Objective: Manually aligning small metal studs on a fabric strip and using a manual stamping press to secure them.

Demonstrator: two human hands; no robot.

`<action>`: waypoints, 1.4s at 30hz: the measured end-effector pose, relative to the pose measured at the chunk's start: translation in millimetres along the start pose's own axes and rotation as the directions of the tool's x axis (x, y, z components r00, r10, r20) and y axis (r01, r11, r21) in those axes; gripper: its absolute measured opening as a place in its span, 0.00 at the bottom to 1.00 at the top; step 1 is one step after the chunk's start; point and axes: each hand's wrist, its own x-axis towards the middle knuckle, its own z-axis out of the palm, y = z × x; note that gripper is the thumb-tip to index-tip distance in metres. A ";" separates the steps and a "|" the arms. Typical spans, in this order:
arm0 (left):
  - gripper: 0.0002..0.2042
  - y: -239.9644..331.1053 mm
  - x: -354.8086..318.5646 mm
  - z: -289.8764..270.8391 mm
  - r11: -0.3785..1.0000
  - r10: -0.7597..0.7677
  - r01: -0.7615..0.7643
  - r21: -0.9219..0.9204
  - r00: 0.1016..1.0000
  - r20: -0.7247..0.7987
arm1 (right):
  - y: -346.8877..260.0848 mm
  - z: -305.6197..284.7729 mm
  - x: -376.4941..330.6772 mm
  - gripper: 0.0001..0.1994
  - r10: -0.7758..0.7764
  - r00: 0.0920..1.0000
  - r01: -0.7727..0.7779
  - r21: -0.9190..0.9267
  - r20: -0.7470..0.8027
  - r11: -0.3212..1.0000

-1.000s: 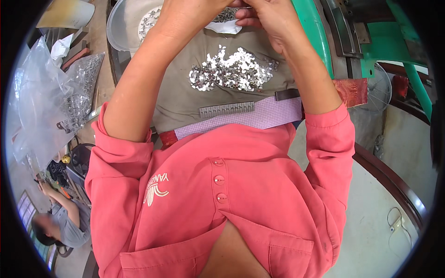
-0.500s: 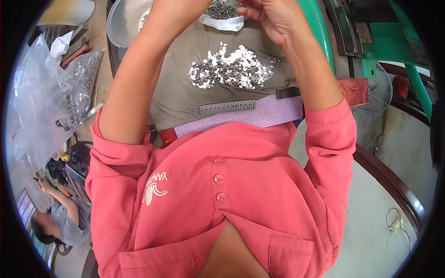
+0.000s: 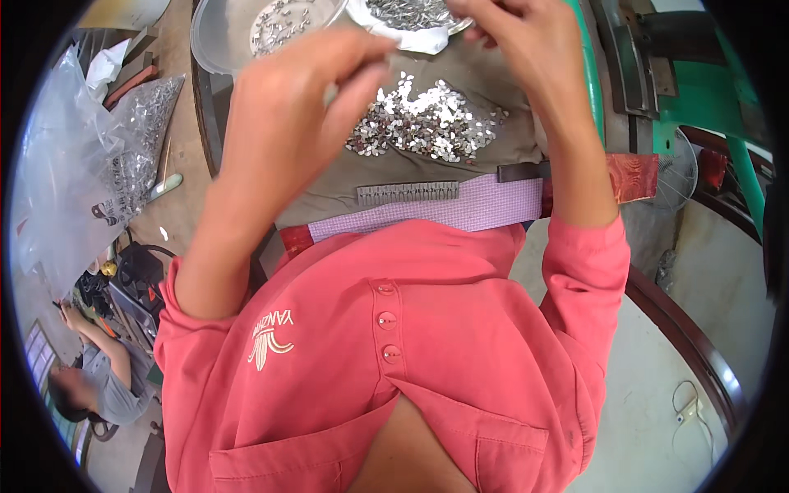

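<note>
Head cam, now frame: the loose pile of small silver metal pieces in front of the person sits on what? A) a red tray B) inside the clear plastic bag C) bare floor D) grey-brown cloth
D: the pile of small silver pieces lies spread on the grey-brown cloth, just above the lilac checked strip, between the two raised hands.

A small workshop: a heap of small shiny metal parts (image 3: 427,123) lies on the cloth-covered desk (image 3: 493,78), clear plastic bags of metal pieces (image 3: 123,156) sit at its left edge, green machinery (image 3: 699,90) stands to the right, and another person (image 3: 90,386) works nearby.
</note>
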 end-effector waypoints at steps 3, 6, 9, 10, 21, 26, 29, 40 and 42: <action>0.09 0.5 -45.5 -1.3 0.985 -0.111 0.121 -0.126 0.990 0.089 | 0.0 9.4 -45.6 0.05 -0.089 0.993 0.106 -0.243 0.080 0.964; 0.12 3.5 -78.2 -1.4 0.959 -0.231 0.259 -0.115 0.950 0.211 | 24.2 24.4 -74.8 0.03 -0.221 0.957 0.253 -0.166 0.189 0.953; 0.14 2.1 -86.3 1.1 0.984 -0.142 0.165 -0.063 0.953 0.268 | 42.9 42.3 -83.6 0.03 -0.512 0.813 0.582 -0.387 0.277 0.715; 0.17 2.3 -90.7 1.1 0.970 -0.187 0.226 -0.084 0.925 0.331 | 46.9 47.8 -85.7 0.04 -0.569 0.762 0.645 -0.439 0.309 0.626; 0.15 -6.9 -104.6 -3.8 0.992 -0.127 0.127 0.020 0.944 0.305 | 60.0 52.0 -89.1 0.05 -0.577 0.751 0.651 -0.500 0.320 0.571; 0.18 -3.0 -109.9 -0.8 0.996 -0.093 0.088 0.031 0.957 0.276 | 59.5 49.8 -90.2 0.04 -0.642 0.719 0.673 -0.497 0.267 0.547; 0.23 4.5 -107.9 0.2 0.992 0.057 -0.090 0.086 0.942 0.331 | 62.5 48.9 -93.4 0.04 -0.659 0.684 0.690 -0.572 0.313 0.444; 0.22 5.7 -104.6 9.3 0.985 0.106 -0.145 0.095 0.938 0.331 | 66.1 50.6 -97.3 0.06 -0.660 0.720 0.630 -0.603 0.216 0.489; 0.23 3.2 -111.0 11.0 0.992 0.087 -0.110 0.062 0.951 0.296 | 66.5 49.5 -101.0 0.07 -0.661 0.724 0.612 -0.625 0.197 0.484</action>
